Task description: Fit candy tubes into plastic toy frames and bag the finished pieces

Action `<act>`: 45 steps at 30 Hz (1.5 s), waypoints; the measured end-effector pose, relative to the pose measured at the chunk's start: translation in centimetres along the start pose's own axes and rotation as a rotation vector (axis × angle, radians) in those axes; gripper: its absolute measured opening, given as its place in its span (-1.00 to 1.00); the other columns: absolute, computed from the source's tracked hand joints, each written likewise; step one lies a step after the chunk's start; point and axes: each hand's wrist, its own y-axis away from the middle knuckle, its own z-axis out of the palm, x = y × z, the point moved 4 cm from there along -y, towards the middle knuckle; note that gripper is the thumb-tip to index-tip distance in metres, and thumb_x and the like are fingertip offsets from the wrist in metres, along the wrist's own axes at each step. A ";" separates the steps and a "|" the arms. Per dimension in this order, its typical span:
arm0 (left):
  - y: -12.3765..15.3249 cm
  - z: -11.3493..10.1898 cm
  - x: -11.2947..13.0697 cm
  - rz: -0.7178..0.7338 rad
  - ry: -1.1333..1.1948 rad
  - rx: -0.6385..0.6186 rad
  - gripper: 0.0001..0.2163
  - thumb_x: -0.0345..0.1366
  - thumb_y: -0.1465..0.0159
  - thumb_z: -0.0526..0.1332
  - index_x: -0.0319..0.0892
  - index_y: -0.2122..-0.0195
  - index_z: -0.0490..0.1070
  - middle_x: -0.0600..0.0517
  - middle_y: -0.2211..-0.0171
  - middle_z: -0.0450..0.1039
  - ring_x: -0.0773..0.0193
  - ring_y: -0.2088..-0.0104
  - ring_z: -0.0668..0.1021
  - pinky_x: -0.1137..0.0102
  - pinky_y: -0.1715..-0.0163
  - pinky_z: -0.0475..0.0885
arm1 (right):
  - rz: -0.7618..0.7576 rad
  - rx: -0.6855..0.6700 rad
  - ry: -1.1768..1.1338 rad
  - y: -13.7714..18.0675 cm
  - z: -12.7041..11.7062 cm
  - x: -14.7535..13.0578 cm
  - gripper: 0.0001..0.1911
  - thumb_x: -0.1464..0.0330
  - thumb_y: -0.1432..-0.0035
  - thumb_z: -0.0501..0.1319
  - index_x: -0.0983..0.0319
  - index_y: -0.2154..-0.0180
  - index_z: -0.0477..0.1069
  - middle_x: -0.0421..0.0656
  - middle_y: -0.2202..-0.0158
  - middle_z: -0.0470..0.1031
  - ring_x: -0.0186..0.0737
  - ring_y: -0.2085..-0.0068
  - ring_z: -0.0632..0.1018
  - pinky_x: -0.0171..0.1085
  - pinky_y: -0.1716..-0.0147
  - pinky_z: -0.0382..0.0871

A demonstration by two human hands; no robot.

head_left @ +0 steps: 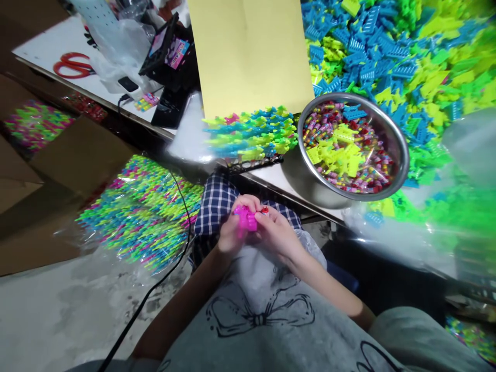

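Close above my lap, my left hand (231,230) is closed around a small magenta plastic piece (246,219). The piece is blurred, and its exact kind is hard to make out. My right hand (277,231) pinches a small tube with a red end (265,210), right beside the magenta piece. Most of the tube is hidden by the fingers. Ahead of my hands, rows of yellow, blue and green plastic pieces (251,133) stand in a black rack (253,164) at the table edge.
A steel bowl (403,155) holds small wrapped tubes and yellow pieces. Loose blue, yellow and green pieces (372,51) pile up behind it. A yellow board (251,57) stands behind the rack. Orange-handled scissors (73,65) lie at left. Bagged pieces (143,217) and a black cable (155,287) are lower left.
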 end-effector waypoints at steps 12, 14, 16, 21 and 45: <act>-0.3 -0.4 0.5 -0.135 0.206 0.064 -0.81 -0.20 -0.09 -0.01 -0.17 0.40 0.28 -0.02 0.33 0.26 0.29 0.37 0.34 0.40 0.33 0.28 | 0.000 -0.052 0.071 0.6 0.2 -0.2 -0.75 0.23 -0.03 0.23 0.26 0.48 0.26 -0.35 0.65 0.10 -0.49 0.63 0.09 -0.42 0.65 -0.11; -0.5 -0.9 0.7 -0.106 0.093 0.013 -0.72 -0.06 -0.14 -0.03 -0.16 0.38 0.29 -0.03 0.31 0.27 0.27 0.35 0.35 0.37 0.30 0.29 | 0.086 -0.120 -0.030 0.8 0.5 -0.4 -0.69 0.25 -0.05 0.21 0.25 0.56 0.16 -0.38 0.68 0.00 -0.50 0.65 0.01 -0.42 0.66 -0.14; -0.9 -1.4 1.5 -0.031 -0.141 -0.109 -0.67 0.02 -0.11 0.06 -0.16 0.35 0.33 -0.03 0.32 0.30 0.24 0.31 0.37 0.35 0.28 0.29 | 0.222 -0.221 -0.144 1.1 0.7 -0.7 -0.66 0.26 -0.10 0.16 0.23 0.59 0.08 -0.39 0.69 -0.08 -0.50 0.66 -0.06 -0.41 0.67 -0.16; -1.7 -1.7 3.7 0.008 -0.832 -0.483 -0.83 -0.28 -0.04 0.28 -0.14 0.32 0.43 0.03 0.35 0.38 0.28 0.32 0.43 0.38 0.29 0.31 | 0.386 -0.352 -0.141 1.8 0.3 -1.1 -0.68 0.28 -0.12 0.13 0.23 0.58 0.09 -0.40 0.70 -0.08 -0.50 0.67 -0.08 -0.43 0.70 -0.20; 2.1 -1.3 1.4 -0.431 -0.368 0.264 -0.73 -0.23 -0.04 0.27 -0.23 0.28 0.33 0.16 0.60 0.38 0.51 0.75 0.34 0.59 0.77 0.24 | -0.210 -0.140 0.533 3.5 -1.5 -3.6 -0.85 0.28 -0.06 0.20 0.21 0.32 0.38 -0.25 0.42 0.39 -0.38 0.42 0.37 -0.37 0.40 0.21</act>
